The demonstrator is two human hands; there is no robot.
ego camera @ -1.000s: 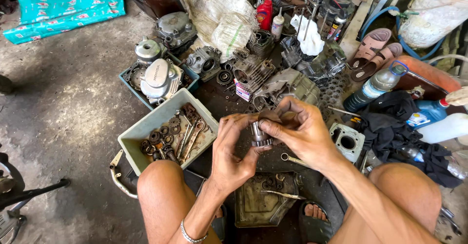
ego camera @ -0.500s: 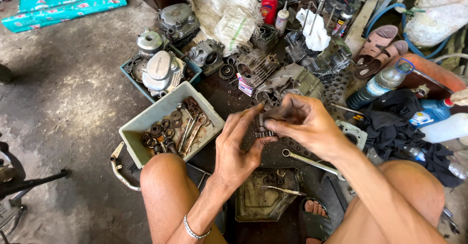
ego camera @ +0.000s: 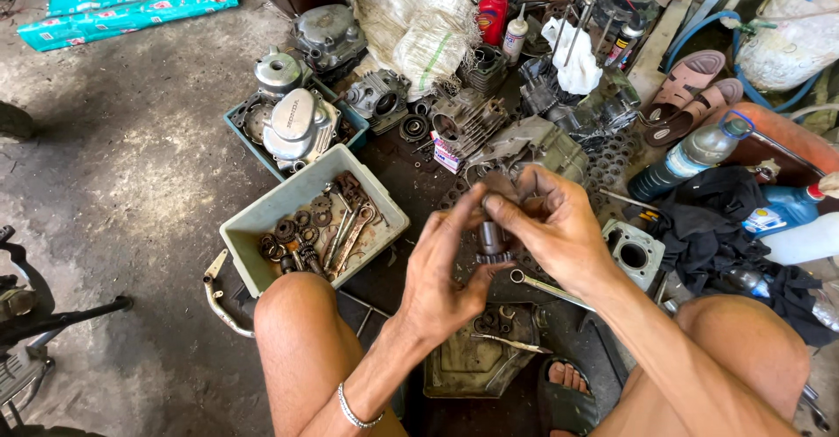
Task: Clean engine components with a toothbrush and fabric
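On the oily floor (ego camera: pixel 131 166) between the knees, both hands work at chest height over the parts pile. Judging by the grip, this is fitting or checking a small geared shaft (ego camera: pixel 492 238): left hand (ego camera: pixel 446 271) cradles its lower end from below, palm up, fingers curled round it; right hand (ego camera: pixel 551 227) pinches the top end with thumb and fingertips. Shaft sits upright between the two hands, above a combination spanner (ego camera: pixel 546 287) lying on the ground. Next move probably calls for a steady twist or push along the shaft axis, with the left hand acting as the stop; greasy fingers make slipping the risk.

Containers, big to small:
- Pale green tray (ego camera: pixel 262 218), just left of the left knee: rusty gears, sprockets, a couple of spanners, loose hardware.
- Blue crate (ego camera: pixel 240 135) behind it: silver engine side covers, stacked.
- Clear plastic bottle (ego camera: pixel 690 157) with blue cap, right side, lying tilted: contents can't tell.
- Red oil bottle (ego camera: pixel 491 13) at the back, upright, capped.
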